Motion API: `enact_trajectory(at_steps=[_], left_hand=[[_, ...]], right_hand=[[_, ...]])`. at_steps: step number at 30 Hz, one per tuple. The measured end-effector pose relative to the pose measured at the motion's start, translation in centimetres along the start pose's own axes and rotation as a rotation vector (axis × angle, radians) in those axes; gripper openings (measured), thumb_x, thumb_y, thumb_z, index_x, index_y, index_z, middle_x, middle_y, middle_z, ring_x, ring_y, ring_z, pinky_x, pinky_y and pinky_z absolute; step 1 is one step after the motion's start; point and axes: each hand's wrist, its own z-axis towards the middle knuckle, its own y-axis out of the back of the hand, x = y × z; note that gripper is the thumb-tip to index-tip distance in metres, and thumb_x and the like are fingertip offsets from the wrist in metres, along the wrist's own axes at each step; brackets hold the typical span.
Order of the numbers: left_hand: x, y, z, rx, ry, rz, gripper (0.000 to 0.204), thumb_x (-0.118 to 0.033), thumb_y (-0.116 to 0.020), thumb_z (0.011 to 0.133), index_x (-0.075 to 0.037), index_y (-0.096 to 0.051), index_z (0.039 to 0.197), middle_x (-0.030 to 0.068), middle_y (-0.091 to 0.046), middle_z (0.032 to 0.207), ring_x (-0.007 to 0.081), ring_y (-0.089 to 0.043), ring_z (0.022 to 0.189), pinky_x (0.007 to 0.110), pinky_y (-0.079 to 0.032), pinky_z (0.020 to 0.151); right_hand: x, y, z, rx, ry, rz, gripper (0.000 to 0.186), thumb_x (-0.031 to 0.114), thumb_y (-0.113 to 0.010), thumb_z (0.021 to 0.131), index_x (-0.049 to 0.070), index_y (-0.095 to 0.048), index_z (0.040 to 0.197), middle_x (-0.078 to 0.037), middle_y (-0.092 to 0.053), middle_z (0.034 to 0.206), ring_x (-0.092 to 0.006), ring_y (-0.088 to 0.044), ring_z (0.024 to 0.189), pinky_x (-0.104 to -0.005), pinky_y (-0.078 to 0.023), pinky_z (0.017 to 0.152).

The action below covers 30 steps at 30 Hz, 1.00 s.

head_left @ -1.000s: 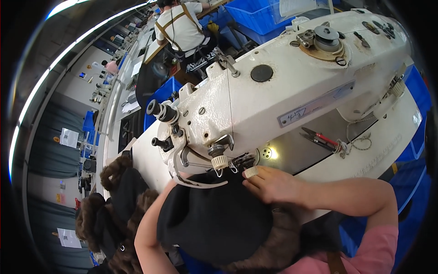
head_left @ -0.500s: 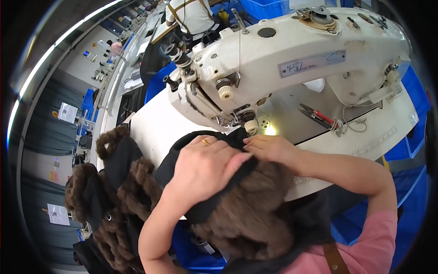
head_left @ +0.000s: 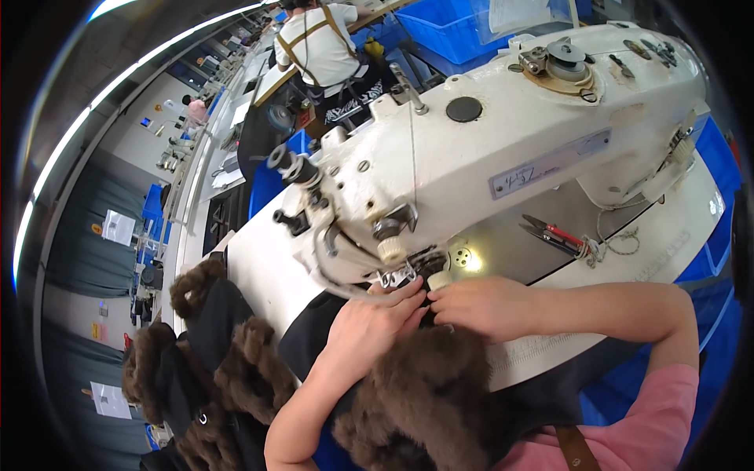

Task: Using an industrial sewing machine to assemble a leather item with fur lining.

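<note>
My left hand (head_left: 375, 318) presses black fabric (head_left: 305, 336) with its fingers together, their tips just below the presser foot (head_left: 397, 276) of a white sewing machine (head_left: 479, 149). My right hand (head_left: 475, 308) grips the same piece just right of the needle area, fingers curled beside a cream knob (head_left: 440, 279). Brown fur trim (head_left: 420, 396) of the piece hangs below both hands. The needle point is hidden. Red-and-black thread snips (head_left: 561, 235) tied with string lie on the machine's bed, right of a lit spot.
More black fur-trimmed pieces (head_left: 204, 361) are heaped on my left. The table edge (head_left: 550, 357) curves below my right arm, with blue bins (head_left: 715, 239) beyond. A co-worker (head_left: 326, 55) in a white top works behind the machine, near another blue bin (head_left: 448, 31).
The piece has been turned to show its fur below my hands. My left hand came over the fabric and moved up and right to the needle area. My right hand stayed near the presser foot.
</note>
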Motion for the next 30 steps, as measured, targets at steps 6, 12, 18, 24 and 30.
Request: enact_trajectory(at_steps=[6,12,18,24,30], left_hand=[[-0.8,0.7,0.9,0.054,0.140,0.050,0.019,-0.025,-0.074,0.084,-0.012,-0.074,0.097,0.0012,-0.071,0.101,0.0236,-0.068,0.076,0.034,-0.054,0.066],[-0.2,-0.2,0.9,-0.055,0.192,-0.070,0.013,-0.018,-0.079,0.080,-0.009,-0.073,0.086,0.0026,-0.071,0.084,0.0203,-0.067,0.066,0.031,-0.052,0.057],[0.2,-0.8,0.4,-0.051,0.226,-0.050,0.011,-0.016,-0.080,0.078,-0.008,-0.073,0.081,0.0049,-0.067,0.072,0.0231,-0.063,0.058,0.033,-0.051,0.056],[-0.3,0.3,0.3,-0.083,0.240,-0.027,0.018,-0.019,-0.081,0.077,-0.006,-0.071,0.084,0.0078,-0.064,0.069,0.0312,-0.059,0.058,0.040,-0.052,0.069],[0.6,0.4,1.0,0.105,0.578,-0.138,0.029,-0.021,-0.079,0.077,-0.002,-0.067,0.095,0.0128,-0.069,0.083,0.0289,-0.066,0.068,0.038,-0.053,0.062]], right_hand=[[-1.3,2.9,2.8,-0.204,-0.731,0.714,0.030,0.028,-0.056,0.096,0.000,-0.063,0.086,-0.008,-0.064,0.068,-0.0142,-0.064,0.057,-0.0295,-0.049,0.050],[-1.3,5.0,4.7,-0.090,-0.889,0.774,0.037,0.026,-0.052,0.096,-0.003,-0.061,0.075,-0.008,-0.064,0.064,-0.0145,-0.063,0.052,-0.0292,-0.048,0.048],[-2.2,3.8,3.6,0.077,-0.780,0.381,0.031,0.019,-0.052,0.091,0.001,-0.058,0.068,-0.009,-0.065,0.067,-0.0235,-0.058,0.047,-0.0359,-0.048,0.049],[-0.4,1.5,0.5,0.025,0.006,-0.306,0.015,0.020,-0.063,0.080,0.005,-0.062,0.077,-0.004,-0.056,0.085,-0.0203,-0.060,0.081,-0.0365,-0.046,0.052],[1.8,1.5,-0.1,0.164,0.143,-0.283,0.034,0.019,-0.062,0.068,0.003,-0.071,0.098,-0.009,-0.064,0.111,-0.0221,-0.056,0.095,-0.0316,-0.047,0.073]])
